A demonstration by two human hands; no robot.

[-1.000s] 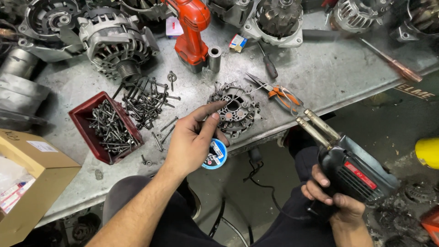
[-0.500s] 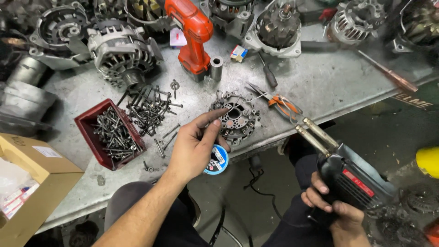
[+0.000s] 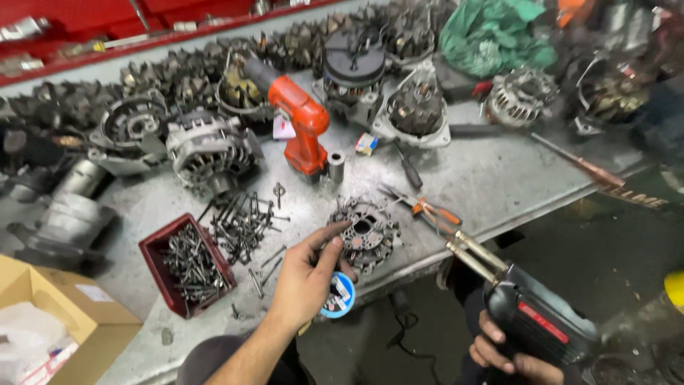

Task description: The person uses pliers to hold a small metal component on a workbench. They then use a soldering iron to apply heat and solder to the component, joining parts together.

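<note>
My left hand (image 3: 308, 276) holds a small blue and white spool of solder wire (image 3: 339, 295) at the bench's front edge, with thumb and forefinger pinched beside a round dark metal rectifier plate (image 3: 366, 234) lying on the grey bench (image 3: 499, 185). My right hand (image 3: 500, 353) grips a black soldering gun (image 3: 534, 319) with a red stripe, low at the right below the bench edge. Its two brass prongs (image 3: 473, 254) point up and left toward the plate, a short way apart from it.
Orange-handled pliers (image 3: 427, 211) and a screwdriver (image 3: 407, 170) lie right of the plate. A red tray of bolts (image 3: 187, 265) and loose bolts (image 3: 242, 225) sit left. A red cordless drill (image 3: 301, 128), several alternators (image 3: 208, 150), a cardboard box (image 3: 50, 321) and a long screwdriver (image 3: 584, 167) surround them.
The view has tilted up, showing more of the bench's back. My left hand stays by the plate with the spool. The soldering gun sits slightly closer to the plate.
</note>
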